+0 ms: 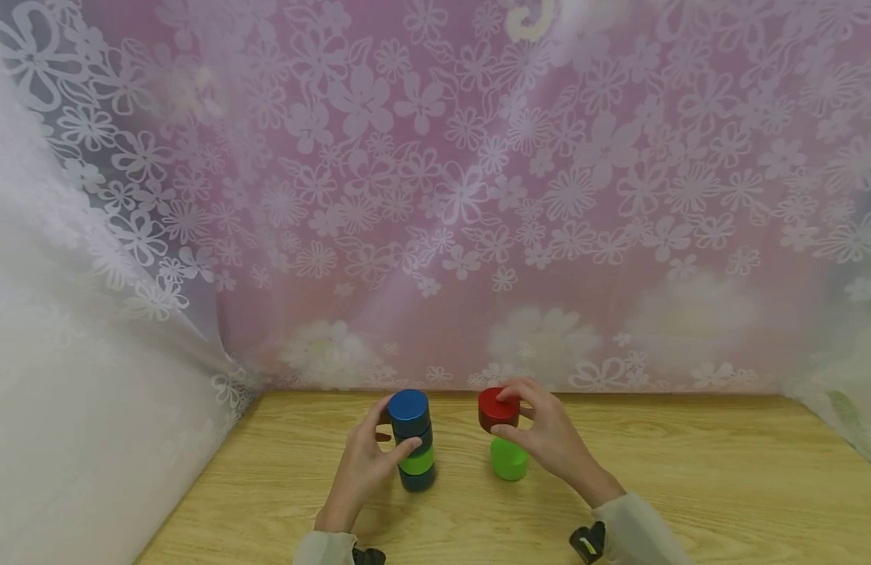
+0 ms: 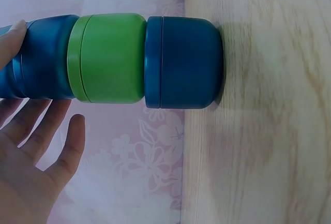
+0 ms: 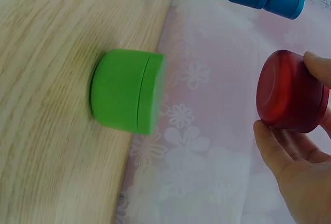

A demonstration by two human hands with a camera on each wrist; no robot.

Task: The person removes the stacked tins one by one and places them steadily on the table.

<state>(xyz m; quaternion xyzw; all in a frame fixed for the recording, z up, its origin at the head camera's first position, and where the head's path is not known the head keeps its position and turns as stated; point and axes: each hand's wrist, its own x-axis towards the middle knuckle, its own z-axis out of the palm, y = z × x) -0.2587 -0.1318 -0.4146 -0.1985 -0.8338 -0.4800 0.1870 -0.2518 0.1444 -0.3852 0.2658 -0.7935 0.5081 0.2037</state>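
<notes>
In the head view, a stack of small round lidded jars stands upright on the table: a bottom blue jar [image 2: 189, 63], a green jar [image 2: 111, 58] above it, then two blue jars, the top blue jar [image 1: 410, 414] highest. My left hand [image 1: 356, 472] holds the stack around its upper blue jars, thumb at the near side and fingers behind. To the right, my right hand [image 1: 554, 443] grips a red jar [image 3: 292, 92] between thumb and fingers. The red jar hangs in the air, apart from a separate green jar [image 3: 126, 92] that stands below it on the table.
The wood-grain table [image 1: 690, 471] ends at a pink and white flowered curtain [image 1: 478, 196] behind. A pale sheet [image 1: 89, 408] hangs along the left side. Each wrist carries a small black camera, such as the right camera [image 1: 587, 543].
</notes>
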